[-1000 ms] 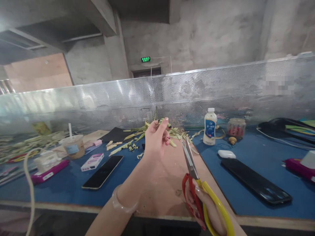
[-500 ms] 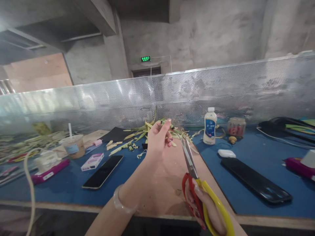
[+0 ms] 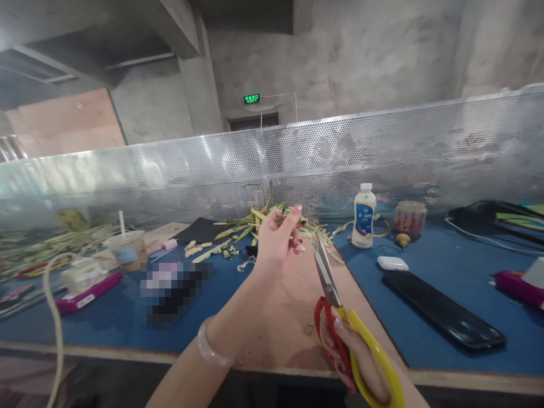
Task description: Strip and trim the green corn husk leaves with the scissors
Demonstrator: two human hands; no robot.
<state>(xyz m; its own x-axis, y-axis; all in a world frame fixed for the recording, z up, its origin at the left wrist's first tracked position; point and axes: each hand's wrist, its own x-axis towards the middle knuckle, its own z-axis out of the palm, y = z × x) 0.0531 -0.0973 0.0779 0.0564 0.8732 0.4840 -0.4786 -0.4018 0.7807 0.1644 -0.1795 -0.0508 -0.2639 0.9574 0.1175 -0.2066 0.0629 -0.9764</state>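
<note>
My left hand is raised above the brown board, fingers curled into a pinch; what they hold is too small to make out. My right hand grips red and yellow scissors at the near edge, blades pointing up and away toward the left hand's fingertips. A heap of green and yellow leaf strips lies behind the left hand.
A white bottle, a jar, a white case and a dark phone lie on the blue mat to the right. A drink cup and pink packs are left. A perforated metal screen backs the table.
My left hand has shifted slightly right and lower, toward the scissors' tips. The scissors stay almost still. The view has tilted down a little.
</note>
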